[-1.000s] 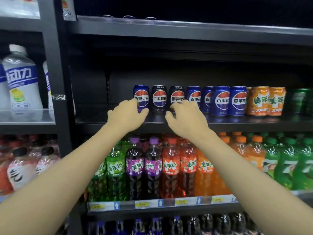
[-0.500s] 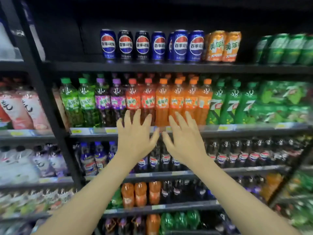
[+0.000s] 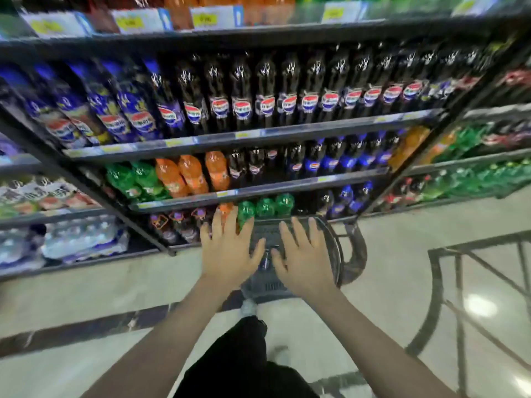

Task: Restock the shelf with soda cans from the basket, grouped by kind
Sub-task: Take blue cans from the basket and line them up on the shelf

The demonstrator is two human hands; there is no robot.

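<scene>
A dark grey shopping basket [image 3: 333, 248] stands on the floor against the foot of the shelving. My left hand [image 3: 227, 251] and my right hand [image 3: 304, 259] hover side by side above it, fingers spread and straight, holding nothing. They cover most of the basket's inside, so I cannot make out any cans in it. The basket's handle [image 3: 356, 254] hangs down on its right side. The can shelf is out of view above the frame; the picture is blurred by motion.
Shelves [image 3: 253, 136] of cola, orange and green soda bottles fill the upper frame. Packs of water bottles [image 3: 83, 239] lie low at the left. A black metal rack frame [image 3: 459, 297] stands on the pale tiled floor at the right. My dark trouser leg [image 3: 244, 354] and shoe are below.
My view swung down from the can shelf to the floor. Both hands left the blue cans, opened, and dropped to just above the basket.
</scene>
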